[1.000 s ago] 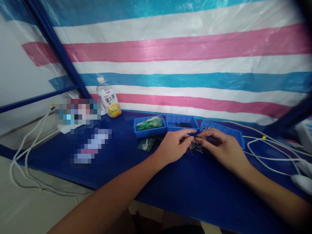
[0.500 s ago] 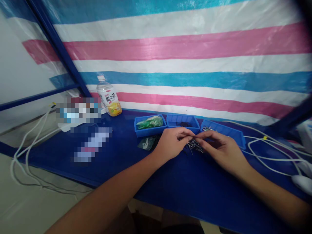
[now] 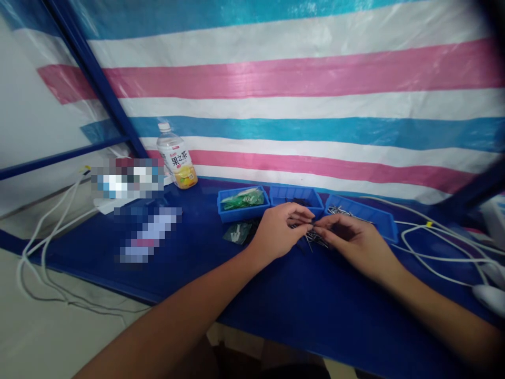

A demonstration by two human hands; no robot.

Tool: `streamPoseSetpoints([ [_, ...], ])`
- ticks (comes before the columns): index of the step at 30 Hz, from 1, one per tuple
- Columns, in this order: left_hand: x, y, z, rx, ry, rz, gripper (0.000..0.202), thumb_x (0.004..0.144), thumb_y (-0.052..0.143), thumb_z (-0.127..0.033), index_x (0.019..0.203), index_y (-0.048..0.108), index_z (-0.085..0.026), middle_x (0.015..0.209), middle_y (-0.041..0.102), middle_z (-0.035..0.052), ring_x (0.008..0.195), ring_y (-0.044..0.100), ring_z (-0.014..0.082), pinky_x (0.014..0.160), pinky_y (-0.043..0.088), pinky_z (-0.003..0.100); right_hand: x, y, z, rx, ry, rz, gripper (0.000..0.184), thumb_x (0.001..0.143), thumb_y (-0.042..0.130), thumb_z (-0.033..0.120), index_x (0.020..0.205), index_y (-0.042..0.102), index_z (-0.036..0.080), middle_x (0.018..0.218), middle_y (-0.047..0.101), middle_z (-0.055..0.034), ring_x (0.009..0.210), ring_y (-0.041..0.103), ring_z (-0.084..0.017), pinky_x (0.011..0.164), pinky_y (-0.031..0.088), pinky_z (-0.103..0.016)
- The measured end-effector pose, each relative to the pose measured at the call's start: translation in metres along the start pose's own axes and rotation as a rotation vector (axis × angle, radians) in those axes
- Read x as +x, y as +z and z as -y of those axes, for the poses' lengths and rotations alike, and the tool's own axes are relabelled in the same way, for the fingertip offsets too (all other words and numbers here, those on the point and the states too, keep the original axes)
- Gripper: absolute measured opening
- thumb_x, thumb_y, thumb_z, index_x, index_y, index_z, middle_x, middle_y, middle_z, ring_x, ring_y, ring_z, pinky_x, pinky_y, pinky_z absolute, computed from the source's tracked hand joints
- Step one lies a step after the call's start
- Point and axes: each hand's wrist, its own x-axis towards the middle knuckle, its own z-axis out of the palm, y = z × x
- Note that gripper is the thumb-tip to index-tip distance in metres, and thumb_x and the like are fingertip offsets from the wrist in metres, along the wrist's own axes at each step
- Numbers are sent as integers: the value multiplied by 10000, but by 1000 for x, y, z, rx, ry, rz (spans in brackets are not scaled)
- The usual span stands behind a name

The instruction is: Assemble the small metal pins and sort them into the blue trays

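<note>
Left hand: held curled, fingertips drawn together; grip on any nail cannot be told.
Right hand: held curled, reaching toward the left; grip likewise cannot be told.
Metal nails: scattered between both hands on the blue table.

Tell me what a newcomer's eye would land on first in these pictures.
A wide plastic sheet striped in pink, white and blue fills the background. Below it, on a dark blue tabletop, the bare left hand and right hand meet over a scatter of thin metal nails. Three shallow blue plastic trays sit in a row just behind them.
</note>
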Motion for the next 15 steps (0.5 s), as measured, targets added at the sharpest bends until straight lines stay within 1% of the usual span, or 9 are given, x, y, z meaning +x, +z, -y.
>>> streamPoseSetpoints([
  [3, 0, 1, -1, -40, -12, -16, 247, 840, 752, -15, 1054, 767, -137, 1079, 814, 121, 1014, 798, 211, 991, 675, 417, -1, 0, -1, -52, 6, 45, 364, 944, 748, 598, 1066, 805, 260, 954, 802, -58, 816, 705, -240, 727, 553, -374],
  [6, 0, 2, -2, -64, -11, -6, 270, 842, 724, -2, 1074, 763, -135, 1089, 809, 121, 1020, 795, 210, 987, 675, 412, -1, 0, 2, -114, -4, 81, 378, 969, 705, 609, 1071, 820, 264, 924, 803, -51, 799, 702, -243, 723, 536, -376],
  [9, 0, 3, -1, -93, 0, 10, 266, 839, 710, 5, 1064, 760, -128, 1071, 807, 115, 1000, 797, 199, 989, 672, 395, 0, -1, 6, -137, -17, 111, 376, 979, 689, 602, 1054, 832, 263, 966, 815, -52, 864, 727, -257, 788, 545, -385],
  [12, -1, 3, -1, -107, -8, 26, 277, 839, 718, -3, 1083, 755, -129, 1092, 806, 121, 1006, 798, 204, 978, 671, 382, 1, -1, 6, -97, 9, 159, 364, 973, 700, 594, 1052, 829, 263, 1020, 820, -53, 910, 732, -258, 828, 548, -382],
  [15, 0, 2, -2, -98, -32, 44, 402, 852, 734, -25, 1232, 716, -157, 1216, 792, 141, 1070, 793, 224, 976, 669, 388, 2, 0, 4, 5, 60, 194, 370, 939, 743, 607, 1038, 814, 258, 979, 807, -46, 877, 714, -240, 792, 544, -359],
])
